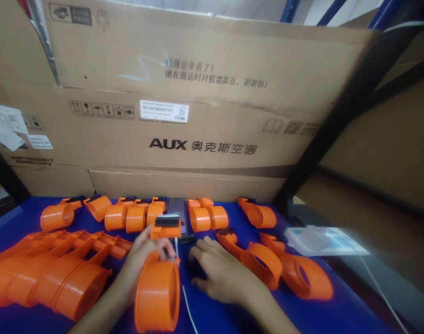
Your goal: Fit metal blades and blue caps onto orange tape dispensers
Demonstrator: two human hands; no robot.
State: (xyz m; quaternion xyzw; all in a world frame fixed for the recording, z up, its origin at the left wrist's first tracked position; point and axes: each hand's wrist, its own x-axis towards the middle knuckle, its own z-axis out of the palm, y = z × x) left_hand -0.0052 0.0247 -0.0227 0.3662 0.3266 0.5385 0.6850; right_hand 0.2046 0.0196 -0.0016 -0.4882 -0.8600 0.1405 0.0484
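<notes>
Near dispenser (157, 297): closest to the camera, just left of centre. It is orange and round-bodied, and stands on the blue table (233, 320) with its open ring facing the viewer.
Nested stack (48, 273): far left. Several orange dispensers are pushed one into another and lie on their sides, well apart from the hands.
Left hand (145, 260): closed on the top of the near dispenser. The fingers curl over its upper rim and the forearm comes in from the lower left.
Back row (135, 215): single orange dispensers lined up along the far edge of the table, from the left to past centre.
Black-topped dispenser (166, 225): just behind the left hand, orange with a black bar across its top.
White cable (187, 297): runs down the table between the two hands.
Dark piece (197, 271): small and black, on the table beneath the right fingers. It is too blurred to tell its shape.
Right hand (221, 271): palm down, fingers loosely spread and laid flat over the dark piece — pinching nothing that shows.
Right pair (264, 260): two orange dispensers lying just right of that hand, one against the other.
Plastic bag (319, 239): clear and flat, at the table's right edge.
Cardboard box (198, 116): large and printed AUX — it stands behind everything.
</notes>
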